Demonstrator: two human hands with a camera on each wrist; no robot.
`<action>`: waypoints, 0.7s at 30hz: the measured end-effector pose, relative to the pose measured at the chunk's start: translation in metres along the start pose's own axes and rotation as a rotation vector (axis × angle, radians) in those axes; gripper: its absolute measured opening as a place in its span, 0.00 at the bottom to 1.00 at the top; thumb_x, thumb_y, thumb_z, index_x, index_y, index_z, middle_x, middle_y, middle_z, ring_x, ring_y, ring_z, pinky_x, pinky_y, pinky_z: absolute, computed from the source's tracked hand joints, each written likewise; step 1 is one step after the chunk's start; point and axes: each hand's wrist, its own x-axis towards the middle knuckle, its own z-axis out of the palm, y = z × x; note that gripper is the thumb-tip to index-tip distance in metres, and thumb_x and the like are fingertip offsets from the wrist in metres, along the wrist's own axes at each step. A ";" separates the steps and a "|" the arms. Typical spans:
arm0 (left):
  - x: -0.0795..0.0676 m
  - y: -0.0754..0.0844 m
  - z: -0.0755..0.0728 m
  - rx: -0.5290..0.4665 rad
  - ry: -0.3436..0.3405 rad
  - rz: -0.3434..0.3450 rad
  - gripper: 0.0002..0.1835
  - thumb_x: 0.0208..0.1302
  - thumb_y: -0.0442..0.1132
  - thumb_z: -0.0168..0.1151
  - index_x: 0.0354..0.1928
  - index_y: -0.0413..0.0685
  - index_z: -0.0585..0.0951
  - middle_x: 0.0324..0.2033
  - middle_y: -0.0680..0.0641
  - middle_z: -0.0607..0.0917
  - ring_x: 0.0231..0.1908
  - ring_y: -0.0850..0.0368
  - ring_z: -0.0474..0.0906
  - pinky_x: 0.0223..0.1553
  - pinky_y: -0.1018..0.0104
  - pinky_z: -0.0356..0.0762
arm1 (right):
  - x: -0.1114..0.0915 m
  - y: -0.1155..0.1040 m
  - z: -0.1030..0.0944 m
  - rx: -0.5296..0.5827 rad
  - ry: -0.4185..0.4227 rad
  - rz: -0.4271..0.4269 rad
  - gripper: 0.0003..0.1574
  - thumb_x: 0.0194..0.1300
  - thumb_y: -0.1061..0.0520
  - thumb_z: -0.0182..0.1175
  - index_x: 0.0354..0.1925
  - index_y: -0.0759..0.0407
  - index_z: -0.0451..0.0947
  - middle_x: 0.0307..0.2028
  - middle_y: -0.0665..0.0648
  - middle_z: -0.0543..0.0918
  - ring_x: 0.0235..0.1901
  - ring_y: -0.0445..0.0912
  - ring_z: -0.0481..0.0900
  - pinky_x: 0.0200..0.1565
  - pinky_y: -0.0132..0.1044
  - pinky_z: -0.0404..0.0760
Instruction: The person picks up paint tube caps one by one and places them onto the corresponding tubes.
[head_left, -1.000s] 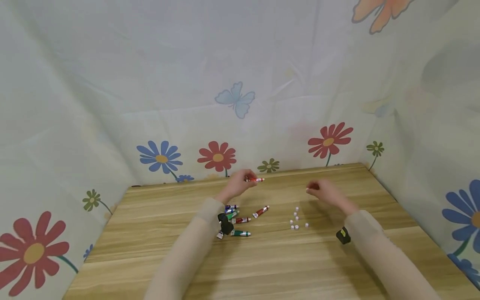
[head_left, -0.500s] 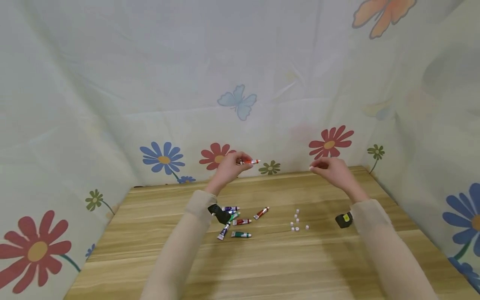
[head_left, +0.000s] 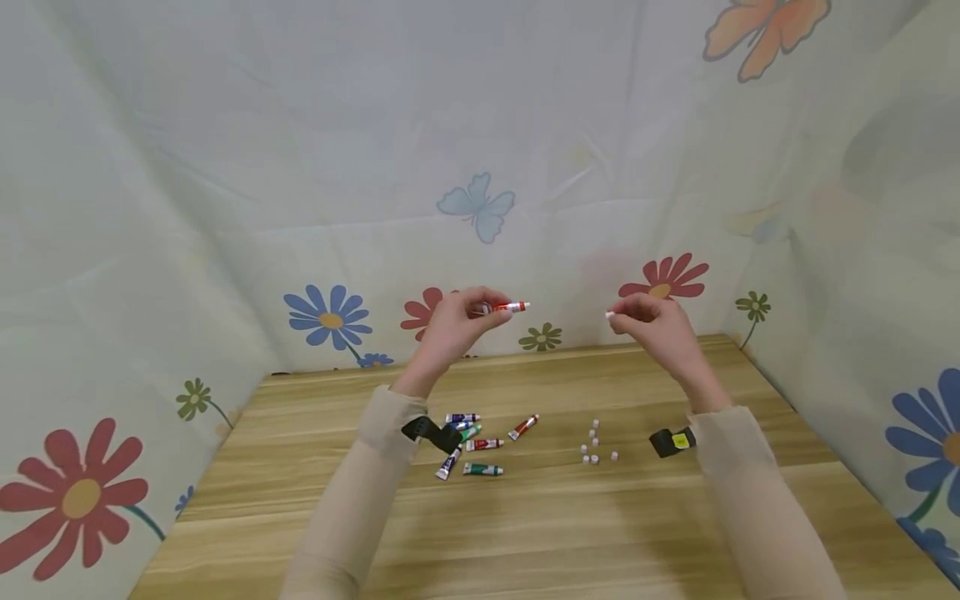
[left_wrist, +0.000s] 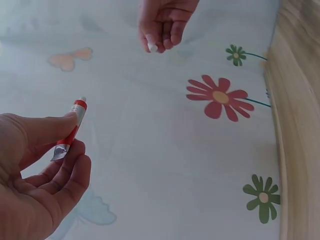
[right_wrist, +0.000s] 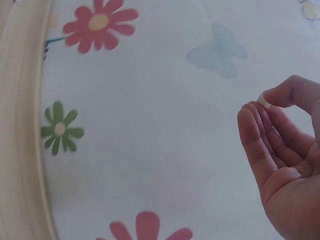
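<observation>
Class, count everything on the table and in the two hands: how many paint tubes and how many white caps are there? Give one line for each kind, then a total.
Paint tubes: 8 (7 on the table, 1 in the left hand)
White caps: 8 (7 on the table, 1 in the right hand)
Total: 16

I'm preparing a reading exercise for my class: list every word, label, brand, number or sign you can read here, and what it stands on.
No text is readable in any view.
Red tube in the left hand: faint label marks, too small and blurred to read.
Tubes on the table: label marks, too small to read.
Yellow patch on the black device at the right wrist: any marks too small.
Patterned backdrop: no lettering visible.
</observation>
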 end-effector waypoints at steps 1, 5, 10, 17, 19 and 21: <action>-0.002 0.004 -0.002 -0.009 0.005 0.002 0.11 0.66 0.48 0.69 0.48 0.56 0.87 0.39 0.53 0.87 0.36 0.52 0.80 0.36 0.58 0.73 | -0.001 -0.004 0.001 0.028 0.007 -0.008 0.21 0.70 0.46 0.64 0.50 0.61 0.82 0.42 0.57 0.85 0.43 0.51 0.82 0.42 0.34 0.76; -0.012 0.021 -0.007 -0.040 0.025 0.025 0.13 0.66 0.48 0.69 0.50 0.54 0.87 0.41 0.52 0.87 0.37 0.55 0.82 0.37 0.58 0.73 | -0.006 -0.020 0.005 0.142 0.027 -0.044 0.22 0.68 0.46 0.66 0.49 0.62 0.82 0.39 0.54 0.85 0.41 0.47 0.83 0.44 0.31 0.78; -0.028 0.036 -0.010 -0.103 0.036 0.063 0.14 0.66 0.46 0.69 0.50 0.51 0.87 0.42 0.52 0.87 0.36 0.54 0.83 0.34 0.60 0.71 | -0.017 -0.038 0.012 0.265 0.045 -0.081 0.21 0.67 0.48 0.68 0.47 0.63 0.82 0.38 0.52 0.85 0.40 0.47 0.83 0.49 0.32 0.78; -0.045 0.044 -0.007 -0.115 0.038 0.097 0.12 0.66 0.46 0.70 0.50 0.54 0.87 0.39 0.53 0.84 0.31 0.51 0.74 0.29 0.64 0.69 | -0.031 -0.056 0.026 0.350 0.028 -0.143 0.16 0.67 0.52 0.68 0.46 0.64 0.83 0.36 0.53 0.86 0.39 0.49 0.84 0.49 0.33 0.79; -0.049 0.044 -0.005 -0.113 0.041 0.104 0.12 0.66 0.46 0.69 0.50 0.54 0.87 0.39 0.54 0.85 0.32 0.52 0.75 0.31 0.63 0.70 | -0.035 -0.059 0.031 0.362 0.020 -0.153 0.16 0.67 0.53 0.68 0.46 0.64 0.83 0.36 0.54 0.86 0.39 0.49 0.84 0.47 0.33 0.80; -0.052 0.044 -0.004 -0.116 0.042 0.106 0.12 0.66 0.46 0.69 0.49 0.54 0.87 0.39 0.54 0.85 0.33 0.53 0.76 0.32 0.63 0.70 | -0.038 -0.062 0.035 0.365 0.014 -0.155 0.16 0.67 0.53 0.68 0.46 0.64 0.83 0.37 0.54 0.86 0.39 0.50 0.84 0.47 0.34 0.80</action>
